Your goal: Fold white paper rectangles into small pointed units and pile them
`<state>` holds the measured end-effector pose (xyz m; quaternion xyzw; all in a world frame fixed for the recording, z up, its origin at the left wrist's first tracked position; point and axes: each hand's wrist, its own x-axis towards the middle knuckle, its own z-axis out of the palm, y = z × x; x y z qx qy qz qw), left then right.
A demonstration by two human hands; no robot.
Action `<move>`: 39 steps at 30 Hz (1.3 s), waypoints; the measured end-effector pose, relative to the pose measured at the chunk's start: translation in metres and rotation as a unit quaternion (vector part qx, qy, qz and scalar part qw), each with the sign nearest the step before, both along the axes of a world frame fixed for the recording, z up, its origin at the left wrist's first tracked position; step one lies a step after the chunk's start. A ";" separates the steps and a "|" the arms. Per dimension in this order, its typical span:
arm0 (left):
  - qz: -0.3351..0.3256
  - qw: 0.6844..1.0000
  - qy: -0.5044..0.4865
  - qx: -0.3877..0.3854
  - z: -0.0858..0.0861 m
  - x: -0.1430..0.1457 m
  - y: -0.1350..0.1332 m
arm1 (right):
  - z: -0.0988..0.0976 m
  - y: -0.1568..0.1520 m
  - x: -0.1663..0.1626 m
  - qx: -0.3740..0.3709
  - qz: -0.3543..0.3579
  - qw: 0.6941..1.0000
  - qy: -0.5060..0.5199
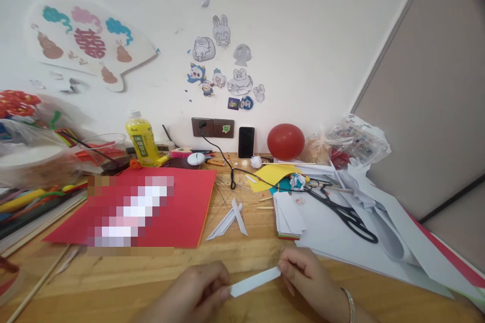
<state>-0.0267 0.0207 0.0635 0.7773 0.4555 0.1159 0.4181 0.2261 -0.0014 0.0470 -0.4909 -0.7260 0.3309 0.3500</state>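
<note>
A narrow white paper strip [254, 281] is stretched between my two hands just above the wooden table's near edge. My left hand [197, 290] pinches the strip's left end with closed fingers. At the strip's right end, my right hand [308, 275], a bracelet on its wrist, pinches it the same way. Two more folded white strips [232, 218] lie crossed on the wooden table [250, 247] a little beyond my hands.
A red paper sheet [189, 202] lies at left. Black scissors [343, 209] rest on white paper sheets [333, 234] at right, beside a small paper stack [290, 217]. Along the wall stand a yellow bottle [142, 141], a phone [246, 142], a red balloon [285, 141] and a white mouse [196, 159]. Sticks and craft supplies crowd the left edge.
</note>
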 end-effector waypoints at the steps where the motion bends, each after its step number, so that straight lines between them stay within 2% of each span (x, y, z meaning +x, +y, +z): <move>1: -0.014 1.000 -0.001 0.007 -0.002 -0.001 -0.001 | 0.000 0.000 -0.001 0.002 0.001 1.000 -0.001; 4: -0.014 1.000 -0.009 0.024 -0.004 -0.003 -0.002 | -0.004 0.000 0.000 0.001 -0.003 1.000 0.010; 6: 0.030 0.998 -0.009 0.046 -0.002 -0.005 0.000 | -0.007 0.001 0.001 -0.012 -0.016 0.999 0.035; 10: 0.127 0.982 0.018 0.137 0.000 -0.010 0.009 | -0.012 0.004 0.003 -0.046 -0.074 0.993 0.081; 14: 0.172 0.962 0.048 0.207 -0.004 -0.009 0.019 | -0.012 0.006 0.003 -0.040 -0.100 0.992 0.071; 17: 0.180 0.942 0.073 0.275 -0.010 -0.006 0.026 | -0.011 0.005 0.002 -0.006 -0.112 0.993 0.035; 21: 0.168 0.930 0.069 0.319 -0.014 -0.006 0.028 | -0.011 0.007 0.008 0.130 -0.141 0.980 -0.042; 23: 0.143 0.922 0.055 0.356 -0.015 -0.008 0.026 | -0.014 0.011 0.016 0.221 -0.168 0.955 -0.105; 25: 0.070 0.895 0.043 0.438 -0.017 -0.010 0.024 | -0.018 0.017 0.025 0.281 -0.197 0.918 -0.196; 28: -0.064 0.817 0.066 0.570 -0.024 -0.011 0.024 | -0.023 0.026 0.037 0.312 -0.192 0.882 -0.298; 30: -0.093 0.792 0.100 0.595 -0.029 -0.011 0.025 | -0.026 0.029 0.041 0.318 -0.175 0.871 -0.331; 35: -0.076 0.795 0.148 0.583 -0.038 -0.012 0.028 | -0.030 0.030 0.045 0.342 -0.138 0.863 -0.346; 39: -0.094 0.794 0.153 0.581 -0.039 -0.013 0.026 | -0.036 0.030 0.045 0.344 -0.134 0.867 -0.335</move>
